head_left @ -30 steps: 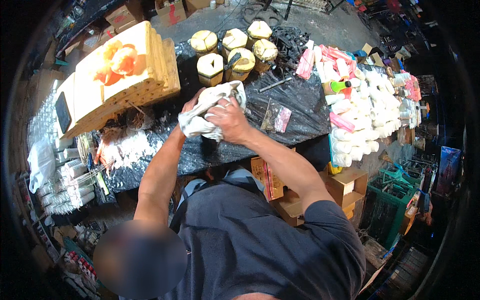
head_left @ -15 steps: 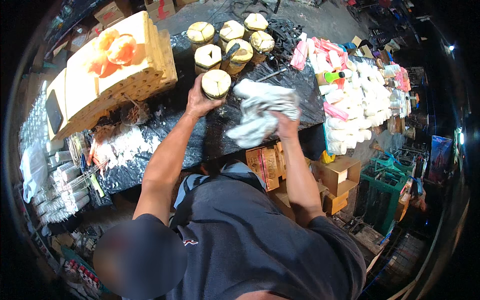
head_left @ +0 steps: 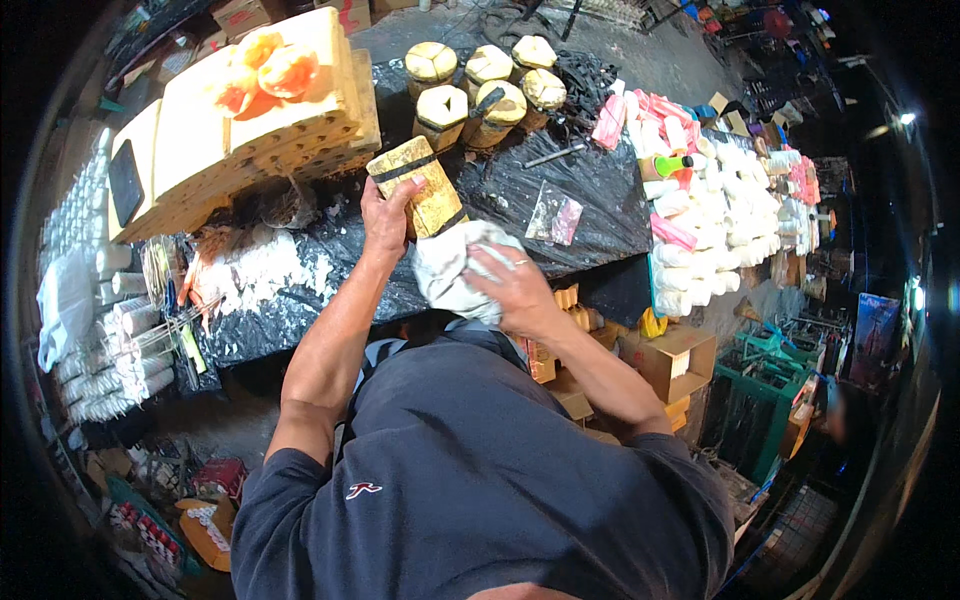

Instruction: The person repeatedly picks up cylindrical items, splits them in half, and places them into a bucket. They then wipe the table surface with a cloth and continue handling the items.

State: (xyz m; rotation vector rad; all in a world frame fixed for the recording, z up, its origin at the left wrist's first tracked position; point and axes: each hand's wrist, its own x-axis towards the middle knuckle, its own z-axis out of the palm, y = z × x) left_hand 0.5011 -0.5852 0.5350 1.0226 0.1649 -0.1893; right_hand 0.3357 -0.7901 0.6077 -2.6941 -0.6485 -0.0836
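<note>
My left hand (head_left: 385, 215) is wrapped round a yellow, stained segmented mold (head_left: 425, 195) bound with two black bands. The mold is tipped over, its lower end toward me. Against that end my right hand (head_left: 512, 290) presses a crumpled white cloth (head_left: 445, 268), which hides the end from sight. The right fingers lie spread across the cloth. Beyond my hands, several similar molds stand upright in a cluster, one of them a mold with a hollow top (head_left: 440, 112).
At the left sits a large yellow block stack (head_left: 230, 130) with orange flower-like pieces (head_left: 287, 72) and a dark phone (head_left: 126, 182). White scraps (head_left: 275, 270) litter the black sheet (head_left: 600, 215). A clear packet (head_left: 553, 217) lies to the right, near many white and pink pieces (head_left: 705, 225).
The held mold has gone from upright to tilted, showing its side. My right hand has brought the cloth leftward onto its lower end. A clear packet is now uncovered.
</note>
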